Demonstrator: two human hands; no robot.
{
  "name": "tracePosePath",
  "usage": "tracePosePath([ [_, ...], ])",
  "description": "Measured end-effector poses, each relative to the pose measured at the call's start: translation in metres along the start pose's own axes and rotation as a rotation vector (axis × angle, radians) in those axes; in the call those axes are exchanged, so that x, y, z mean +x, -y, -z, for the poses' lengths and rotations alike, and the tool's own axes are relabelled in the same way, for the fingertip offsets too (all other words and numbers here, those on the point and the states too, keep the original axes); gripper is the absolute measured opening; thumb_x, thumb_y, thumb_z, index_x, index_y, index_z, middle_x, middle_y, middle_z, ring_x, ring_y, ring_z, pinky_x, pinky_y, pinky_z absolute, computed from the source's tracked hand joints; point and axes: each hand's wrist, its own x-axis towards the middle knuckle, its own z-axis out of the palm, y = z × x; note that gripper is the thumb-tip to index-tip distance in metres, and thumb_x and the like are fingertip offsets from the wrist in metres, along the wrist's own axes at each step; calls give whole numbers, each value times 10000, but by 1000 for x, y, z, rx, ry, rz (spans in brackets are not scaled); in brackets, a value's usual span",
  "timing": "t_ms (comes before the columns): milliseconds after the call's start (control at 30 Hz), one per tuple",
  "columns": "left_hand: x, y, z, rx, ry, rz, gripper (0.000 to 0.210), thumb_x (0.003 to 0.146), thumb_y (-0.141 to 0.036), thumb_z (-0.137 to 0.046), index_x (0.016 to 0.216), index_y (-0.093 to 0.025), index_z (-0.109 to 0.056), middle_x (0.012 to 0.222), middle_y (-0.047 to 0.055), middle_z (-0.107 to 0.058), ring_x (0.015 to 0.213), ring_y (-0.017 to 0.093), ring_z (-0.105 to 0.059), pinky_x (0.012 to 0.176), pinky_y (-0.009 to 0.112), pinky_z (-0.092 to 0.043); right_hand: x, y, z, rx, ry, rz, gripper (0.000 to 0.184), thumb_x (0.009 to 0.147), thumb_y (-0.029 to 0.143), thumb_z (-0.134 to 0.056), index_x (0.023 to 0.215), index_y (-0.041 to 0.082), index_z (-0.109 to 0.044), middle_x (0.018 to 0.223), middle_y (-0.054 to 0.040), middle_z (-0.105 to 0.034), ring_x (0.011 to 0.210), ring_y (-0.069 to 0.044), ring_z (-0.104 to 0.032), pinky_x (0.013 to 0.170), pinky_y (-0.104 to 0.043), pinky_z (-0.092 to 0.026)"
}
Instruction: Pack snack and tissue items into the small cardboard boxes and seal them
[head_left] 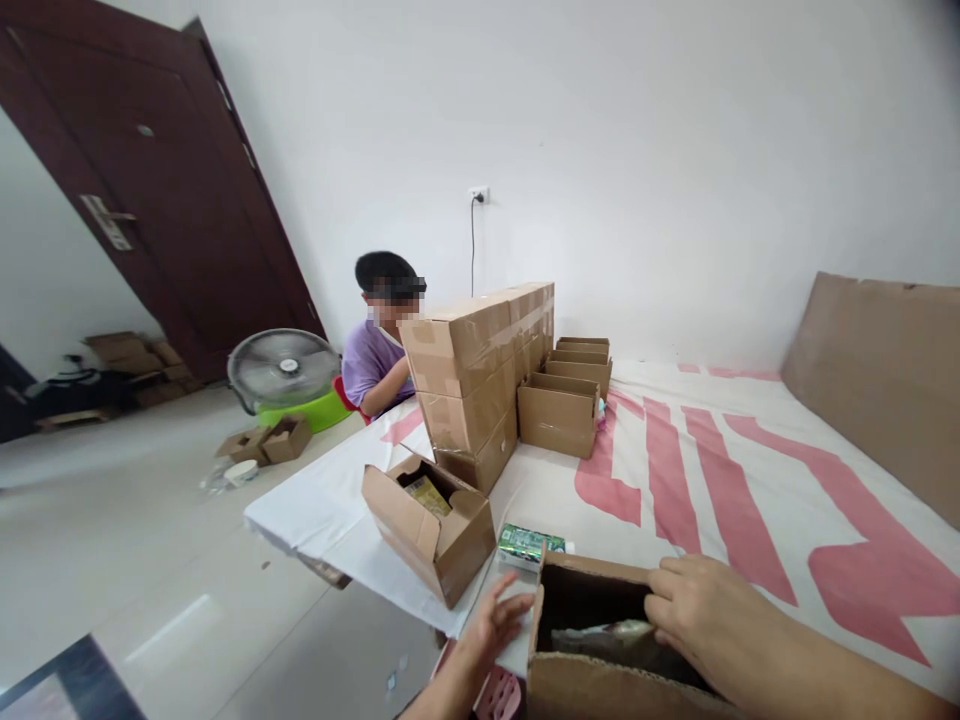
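An open cardboard box [622, 685] stands nearest to me at the table edge. Inside it lies a shiny plastic packet [607, 638], partly hidden by shadow and fingers. My right hand [709, 610] reaches into the box from the right, its fingers curled over the packet's end. Just left of the box, my left hand [499, 625] is open, fingers apart and holding nothing. Beyond the left hand sits another open carton [450, 550] with a yellow packet [429, 495] inside. A green printed pack [529, 543] rests between the two boxes.
A wall of stacked, taped boxes [472, 400] rises mid-table, with several open boxes [559, 415] beside it. Behind the stack sits a person [367, 365] in purple. A fan [285, 365] stands on the floor, and a large cardboard sheet [885, 380] leans at right.
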Motion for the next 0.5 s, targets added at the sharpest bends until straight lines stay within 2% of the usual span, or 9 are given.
tracePosePath([
  [100,15,-17,-12,-20,-154,-17,1085,696,-727,-676,1537,-344,-105,1058,82,-682,978,258,-695,906,388,-475,-2,-1,-2,15,10,7,159,850,106,-542,775,209,-636,852,-38,-689,775,-219,-618,649,-337,-333],
  [167,31,-28,-28,2,-160,4,1050,751,-634,-696,1536,-359,-55,954,42,-662,837,208,-701,814,334,-493,-3,0,-5,45,7,8,178,877,127,-528,769,221,-635,844,-24,-687,759,-201,-613,647,-328,-335],
  [267,69,-44,-51,67,-172,14,1024,752,-617,-688,1530,-284,-111,846,23,-622,772,195,-675,756,304,-497,-2,-1,-11,60,-8,1,160,878,158,-557,767,229,-648,829,-10,-693,760,-191,-614,650,-325,-336],
  [367,118,-62,-63,132,-189,11,962,742,-603,-692,1492,-206,-241,804,24,-583,715,185,-639,670,275,-468,0,0,-12,43,-8,-9,139,858,164,-580,759,224,-658,820,-19,-696,767,-202,-624,634,-340,-318],
  [433,146,-74,-67,160,-196,-28,897,731,-592,-702,1457,-243,-307,906,40,-598,756,165,-623,660,243,-436,1,1,-9,28,-2,3,115,830,149,-592,773,221,-662,827,-19,-698,768,-205,-634,616,-346,-305],
  [500,161,-83,-71,177,-175,-74,848,706,-610,-708,1413,-290,-364,1059,57,-606,863,166,-621,694,234,-426,2,2,-5,6,-14,13,108,816,135,-594,784,215,-658,834,-19,-696,768,-204,-638,611,-345,-304],
])
